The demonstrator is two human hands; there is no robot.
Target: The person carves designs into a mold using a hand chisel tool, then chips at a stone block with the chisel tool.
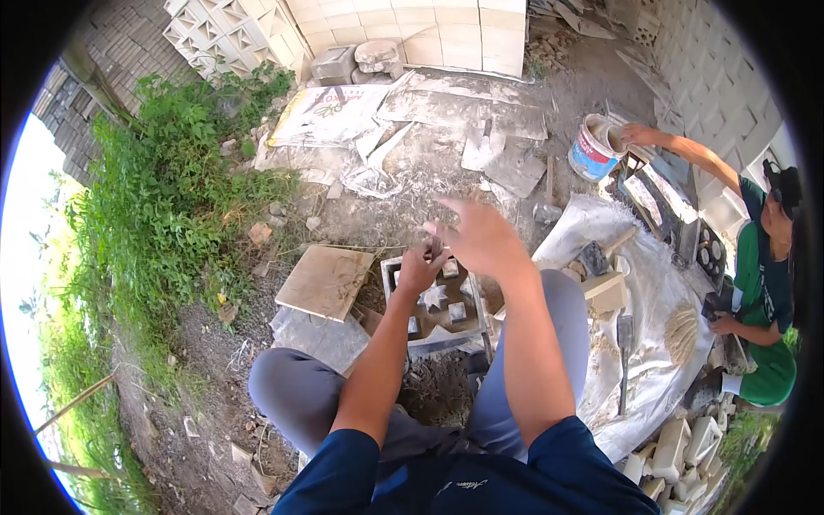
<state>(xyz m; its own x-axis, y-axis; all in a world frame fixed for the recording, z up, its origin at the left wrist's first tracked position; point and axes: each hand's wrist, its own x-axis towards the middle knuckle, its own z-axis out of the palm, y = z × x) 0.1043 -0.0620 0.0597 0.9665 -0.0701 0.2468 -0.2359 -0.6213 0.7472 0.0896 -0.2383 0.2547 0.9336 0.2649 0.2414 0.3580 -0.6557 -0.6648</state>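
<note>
My left hand (421, 268) is closed above the upper part of a metal mould (438, 342), its fingers round a small dark thing that I cannot make out. Close by on the right, my right hand (481, 236) is raised with its fingers apart, the index finger pointing left, and nothing shows in it. Between my knees lies the mould, with a star-shaped block (434, 298) at its middle and small square blocks around it. A square tan board (324, 282) rests on the ground left of the mould.
At the right, a co-worker in green (754, 318) reaches one hand to a white and blue bucket (596, 148). A white sack sheet (652, 343) carries a hammer (624, 360) and a sand pile (682, 335). Green plants (163, 197) grow at the left.
</note>
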